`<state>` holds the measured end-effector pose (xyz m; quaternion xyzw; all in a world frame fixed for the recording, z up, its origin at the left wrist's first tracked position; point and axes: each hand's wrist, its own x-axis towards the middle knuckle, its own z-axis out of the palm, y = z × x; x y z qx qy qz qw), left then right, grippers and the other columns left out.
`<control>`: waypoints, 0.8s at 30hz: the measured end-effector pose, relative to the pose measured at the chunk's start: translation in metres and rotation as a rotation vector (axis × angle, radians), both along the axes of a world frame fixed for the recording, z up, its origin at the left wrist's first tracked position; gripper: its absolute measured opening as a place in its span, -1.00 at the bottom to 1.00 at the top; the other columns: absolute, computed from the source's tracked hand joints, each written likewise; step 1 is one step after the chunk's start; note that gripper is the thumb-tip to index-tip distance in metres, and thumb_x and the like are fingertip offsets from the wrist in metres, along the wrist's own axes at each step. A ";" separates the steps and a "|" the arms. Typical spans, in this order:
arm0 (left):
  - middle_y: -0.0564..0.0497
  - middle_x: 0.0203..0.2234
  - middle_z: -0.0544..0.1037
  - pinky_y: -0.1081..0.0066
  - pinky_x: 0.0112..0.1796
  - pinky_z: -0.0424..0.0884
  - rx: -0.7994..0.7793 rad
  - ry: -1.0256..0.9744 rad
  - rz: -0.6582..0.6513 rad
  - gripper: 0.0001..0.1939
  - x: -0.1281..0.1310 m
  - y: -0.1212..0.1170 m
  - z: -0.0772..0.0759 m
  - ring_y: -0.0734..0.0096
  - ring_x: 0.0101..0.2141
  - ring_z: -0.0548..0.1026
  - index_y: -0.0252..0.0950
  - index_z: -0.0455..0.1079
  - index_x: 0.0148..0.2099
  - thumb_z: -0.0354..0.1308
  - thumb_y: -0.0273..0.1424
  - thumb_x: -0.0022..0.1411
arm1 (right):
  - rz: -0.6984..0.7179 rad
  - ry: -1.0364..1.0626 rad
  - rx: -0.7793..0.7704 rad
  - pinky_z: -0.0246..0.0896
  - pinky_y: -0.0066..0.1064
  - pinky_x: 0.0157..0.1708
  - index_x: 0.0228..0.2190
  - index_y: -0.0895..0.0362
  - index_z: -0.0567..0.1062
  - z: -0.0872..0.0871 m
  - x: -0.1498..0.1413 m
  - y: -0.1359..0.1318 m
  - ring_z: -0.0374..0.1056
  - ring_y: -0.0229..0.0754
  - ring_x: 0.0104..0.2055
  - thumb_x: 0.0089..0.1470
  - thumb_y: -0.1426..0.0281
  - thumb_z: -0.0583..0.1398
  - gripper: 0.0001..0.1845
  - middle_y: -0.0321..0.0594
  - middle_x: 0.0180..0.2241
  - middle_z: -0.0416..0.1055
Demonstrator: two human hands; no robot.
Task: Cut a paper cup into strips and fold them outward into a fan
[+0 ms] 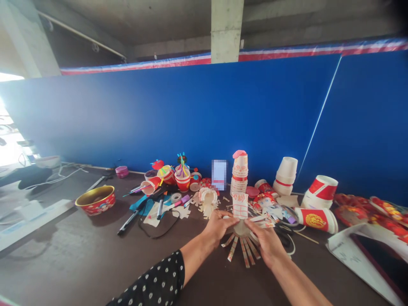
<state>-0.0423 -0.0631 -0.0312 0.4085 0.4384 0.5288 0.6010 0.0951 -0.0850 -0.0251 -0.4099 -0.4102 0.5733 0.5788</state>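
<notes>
A paper cup cut into radiating strips lies splayed on the dark table, its printed strips fanning toward me. My left hand and my right hand grip its middle from either side. A red-and-white printed paper piece stands upright on the cup, just above my fingers. Black scissors lie close to my right hand, partly hidden among paper scraps.
Behind my hands stands a tall stack of paper cups. Further cups, a gold-rimmed red bowl, a black marker, tape and paper scraps cover the table. A blue partition runs along its far edge.
</notes>
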 end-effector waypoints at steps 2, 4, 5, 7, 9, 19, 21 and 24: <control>0.00 -0.69 0.46 0.45 -0.53 0.28 0.008 -0.007 -0.023 -0.56 -0.001 0.000 0.000 0.46 -0.62 0.39 -0.43 0.42 -0.53 0.41 -0.21 -0.45 | 0.002 0.007 -0.006 0.30 -0.19 -0.21 -0.33 0.27 0.56 -0.001 0.000 0.001 0.44 0.09 -0.28 -0.31 0.29 0.36 -0.57 -0.07 -0.44 0.55; 0.00 -0.68 0.47 0.45 -0.52 0.30 0.007 -0.017 -0.041 -0.55 -0.001 0.000 0.001 0.46 -0.62 0.40 -0.43 0.43 -0.51 0.41 -0.20 -0.44 | 0.004 0.013 0.003 0.28 -0.17 -0.18 -0.34 0.27 0.56 -0.003 0.000 0.001 0.44 0.09 -0.27 -0.30 0.29 0.35 -0.59 -0.07 -0.43 0.55; 0.00 -0.67 0.48 0.45 -0.52 0.31 0.004 -0.022 -0.047 -0.54 -0.001 0.000 0.002 0.46 -0.62 0.40 -0.43 0.44 -0.49 0.41 -0.20 -0.44 | 0.008 0.016 0.013 0.28 -0.17 -0.17 -0.35 0.26 0.56 -0.003 0.000 0.002 0.44 0.09 -0.27 -0.29 0.29 0.35 -0.60 -0.07 -0.42 0.55; -0.01 -0.66 0.49 0.44 -0.50 0.32 0.004 -0.028 -0.051 -0.53 -0.001 -0.001 0.004 0.46 -0.61 0.41 -0.43 0.46 -0.47 0.41 -0.20 -0.44 | 0.024 0.018 0.040 0.27 -0.19 -0.17 -0.36 0.23 0.57 -0.004 0.000 0.003 0.43 0.07 -0.25 -0.29 0.28 0.35 -0.62 -0.08 -0.39 0.55; -0.02 -0.66 0.49 0.44 -0.49 0.33 -0.005 -0.038 -0.043 -0.53 -0.001 -0.002 0.007 0.46 -0.61 0.41 -0.44 0.46 -0.48 0.42 -0.21 -0.47 | 0.046 0.013 0.061 0.28 -0.21 -0.19 -0.35 0.22 0.57 -0.005 0.000 0.003 0.43 0.05 -0.25 -0.28 0.27 0.36 -0.62 -0.09 -0.36 0.54; 0.00 -0.70 0.46 0.44 -0.51 0.31 0.025 -0.056 0.008 -0.58 0.003 -0.004 0.003 0.46 -0.63 0.39 -0.42 0.41 -0.56 0.41 -0.24 -0.48 | 0.037 0.033 0.063 0.30 -0.26 -0.28 -0.41 0.22 0.56 -0.010 0.001 0.006 0.44 0.01 -0.32 -0.28 0.28 0.36 -0.66 -0.10 -0.40 0.54; 0.00 -0.69 0.46 0.44 -0.50 0.31 0.023 -0.050 -0.002 -0.59 0.004 -0.005 0.003 0.46 -0.62 0.39 -0.42 0.42 -0.55 0.40 -0.23 -0.46 | 0.022 0.030 0.054 0.30 -0.25 -0.27 -0.46 0.23 0.56 -0.010 0.001 0.006 0.45 0.02 -0.35 -0.32 0.27 0.37 -0.67 -0.09 -0.43 0.54; 0.02 -0.68 0.45 0.44 -0.51 0.29 -0.007 -0.006 -0.051 -0.59 0.000 -0.004 0.006 0.47 -0.62 0.38 -0.40 0.41 -0.54 0.40 -0.23 -0.44 | 0.028 0.024 0.057 0.30 -0.23 -0.26 -0.45 0.24 0.56 -0.008 0.002 0.006 0.45 0.04 -0.33 -0.32 0.27 0.37 -0.66 -0.08 -0.43 0.54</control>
